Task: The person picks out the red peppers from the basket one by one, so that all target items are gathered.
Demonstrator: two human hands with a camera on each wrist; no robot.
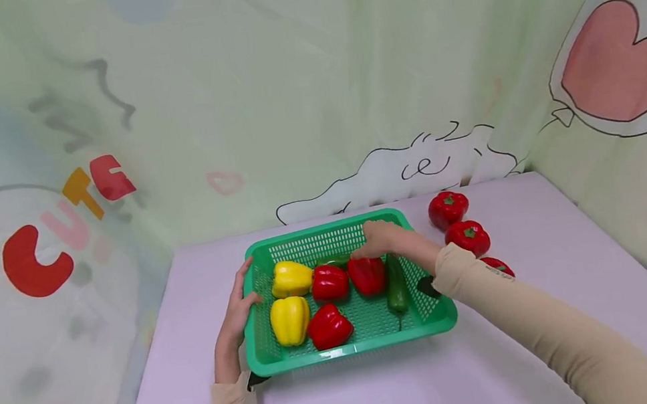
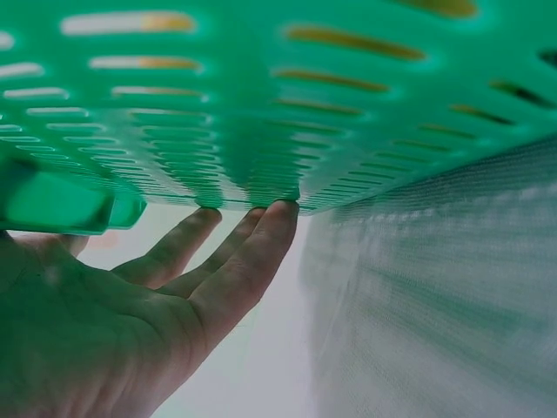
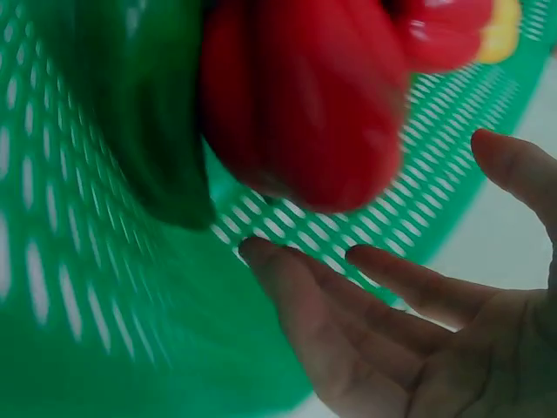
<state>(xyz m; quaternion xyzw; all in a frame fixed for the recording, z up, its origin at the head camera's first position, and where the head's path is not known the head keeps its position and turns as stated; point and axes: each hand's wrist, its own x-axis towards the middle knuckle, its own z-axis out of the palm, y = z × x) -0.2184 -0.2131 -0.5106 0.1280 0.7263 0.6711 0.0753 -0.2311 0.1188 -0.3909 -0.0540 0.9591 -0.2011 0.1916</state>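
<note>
A green plastic basket (image 1: 354,353) holds yellow bell peppers (image 1: 291,320), red bell peppers (image 1: 330,326) and a long green pepper (image 1: 396,287). Another green vegetable (image 1: 331,261) lies partly hidden at the back. My left hand (image 1: 234,314) grips the basket's left side, thumb over the rim. In the left wrist view, its extended fingers (image 2: 248,261) touch the slotted outside. Over the basket's back right part, my right hand (image 1: 379,239) is near a red bell pepper (image 3: 305,104). The right wrist view shows its spread fingers (image 3: 418,283) apart from that pepper.
Several red bell peppers (image 1: 467,238) stand in a row on the pale table (image 1: 550,268), right of the basket; the nearest is partly covered by my right sleeve. A curtain (image 1: 298,97) with printed drawings hangs behind the table and along its sides.
</note>
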